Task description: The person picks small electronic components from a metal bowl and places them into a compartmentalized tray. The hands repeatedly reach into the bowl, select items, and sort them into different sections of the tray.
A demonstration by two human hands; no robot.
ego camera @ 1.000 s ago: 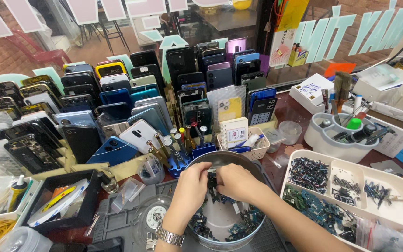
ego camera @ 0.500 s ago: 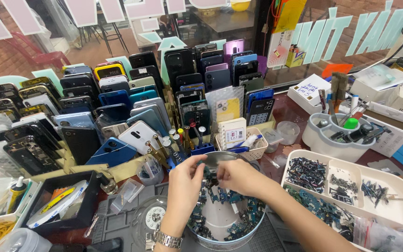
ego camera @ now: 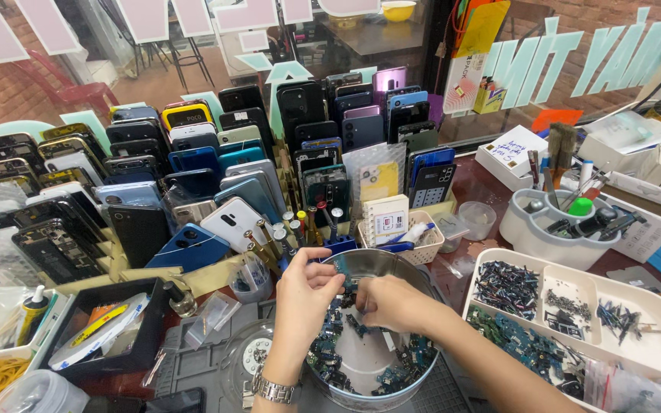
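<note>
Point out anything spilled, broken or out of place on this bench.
Nothing looks spilled. Both hands, left hand and right hand, pick at small parts in the round tin. The phone at left lies with its insides bared.

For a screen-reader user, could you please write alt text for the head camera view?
Two bare hands, the left hand wearing a wristwatch and the right hand, pick through small electronic parts in a round metal tin. Rows of phone back covers stand behind it, and a white divided tray of sorted parts lies to the right.
</note>
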